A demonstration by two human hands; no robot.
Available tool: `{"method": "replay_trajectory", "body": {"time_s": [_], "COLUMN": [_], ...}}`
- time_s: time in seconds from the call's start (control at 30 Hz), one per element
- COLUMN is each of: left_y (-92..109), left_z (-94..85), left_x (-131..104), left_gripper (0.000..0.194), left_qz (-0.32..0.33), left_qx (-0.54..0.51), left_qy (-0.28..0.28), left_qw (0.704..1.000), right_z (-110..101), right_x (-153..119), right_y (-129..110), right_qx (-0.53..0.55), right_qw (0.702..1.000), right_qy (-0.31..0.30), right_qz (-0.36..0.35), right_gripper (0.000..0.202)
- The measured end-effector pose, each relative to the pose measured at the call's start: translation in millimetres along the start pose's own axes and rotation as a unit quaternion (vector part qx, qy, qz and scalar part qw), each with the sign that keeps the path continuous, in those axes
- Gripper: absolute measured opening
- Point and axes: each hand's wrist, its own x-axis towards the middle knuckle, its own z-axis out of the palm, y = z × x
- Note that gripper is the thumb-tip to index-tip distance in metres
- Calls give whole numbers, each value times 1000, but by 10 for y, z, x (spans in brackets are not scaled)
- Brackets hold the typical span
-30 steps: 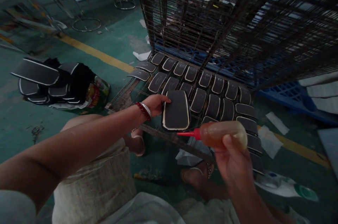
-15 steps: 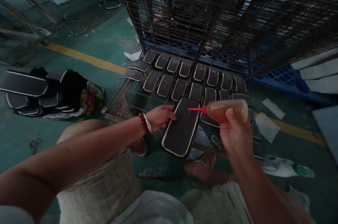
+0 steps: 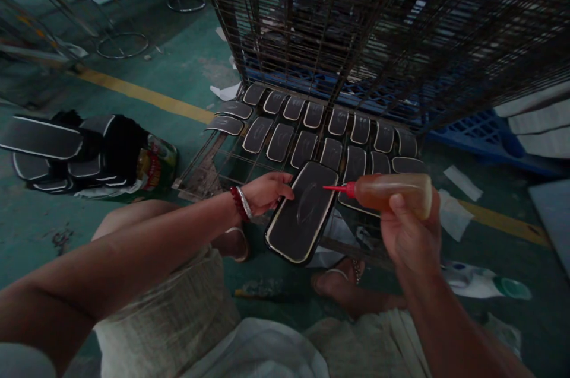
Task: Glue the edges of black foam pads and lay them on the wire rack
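My left hand (image 3: 269, 193) grips the left edge of a dark rounded pad (image 3: 299, 226) with a pale rim, its thumb on top. A curved glossy line of liquid shows on the pad's face. In my right hand (image 3: 409, 235) is a squeeze bottle (image 3: 394, 193) of amber liquid, lying nearly level with its thin red nozzle pointing left, over or just above the pad's right side. Beyond the pad, rows of similar smaller-looking pads (image 3: 304, 149) lie on a wire rack (image 3: 225, 161); several bear faint curved marks.
At the left stands a bag (image 3: 162, 161) with a stack of dark pads (image 3: 42, 137) on it. A tall wire mesh rack (image 3: 285, 16) and a blue plastic pallet (image 3: 476, 135) rise behind. Paper scraps (image 3: 454, 215) and a plastic bottle-like item (image 3: 481, 282) lie on the floor at right.
A curved line of liquid now shows on the held pad, whose face was bare before. The bottle has shifted slightly right; the pad has tilted a little, its near end further left.
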Motion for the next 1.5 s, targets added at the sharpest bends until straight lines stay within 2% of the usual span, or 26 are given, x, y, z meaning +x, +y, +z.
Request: {"method": "replay_trajectory", "body": {"time_s": [0.07, 0.17, 0.23, 0.3, 0.37, 0.43, 0.53, 0.6, 0.73, 0.83, 0.9, 1.03, 1.17, 1.27, 1.4, 1.5], "left_y": [-3, -12, -24, -33, -34, -36, -105, -235, -654, -938, -1055, -1168, -1261, -1330, -1382, -1402], "left_z": [-11, -25, -44, -89, -169, -278, -419, -442, -279, -65, 66, 231, 293, 319, 336, 327], "left_x": [-1, 11, 25, 39, 55, 81, 167, 279, 671, 1049, 1289, 1670, 1921, 2050, 2175, 2239], "left_gripper": [26, 27, 28, 28, 25, 23, 24, 25, 25, 26, 26, 26, 26, 20, 2, 8], "left_qz": [4, 9, 15, 29, 54, 75, 54, 29, 8, 2, 2, 3, -1, -2, -6, -9], "left_qx": [-5, -15, -16, -20, -38, -77, -178, -227, -256, -283, -303, -337, -361, -376, -392, -399], "left_qy": [1, 18, 32, 60, 119, 202, 309, 341, 355, 352, 345, 336, 338, 345, 350, 353], "left_qw": [1000, 1000, 999, 998, 991, 973, 933, 912, 899, 892, 888, 879, 869, 860, 851, 846], "right_z": [36, 55, 27, -42, -156, -303, -527, -633, -691, -663, -660, -709, -736, -698, -616, -580], "right_x": [-50, -151, -156, -68, 104, 316, 598, 718, 787, 755, 733, 729, 732, 710, 681, 670], "right_y": [8, 69, 120, 141, 101, -5, -229, -366, -525, -565, -580, -612, -619, -620, -650, -669], "right_qx": [-2, -1, 21, 59, 95, 122, 158, 164, 184, 200, 197, 201, 214, 228, 235, 227], "right_qw": [1000, 990, 971, 958, 963, 974, 964, 956, 945, 940, 944, 941, 936, 938, 931, 933], "right_qy": [-15, -36, -13, 30, 63, 102, 187, 228, 257, 265, 256, 258, 267, 253, 269, 269], "right_qz": [11, 137, 239, 280, 243, 163, 102, 87, 80, 73, 68, 84, 87, 66, 70, 76], "right_gripper": [56, 61, 58, 50, 43, 35, 27, 19, 5, 6, 9, 4, 2, 9, 9, 9]}}
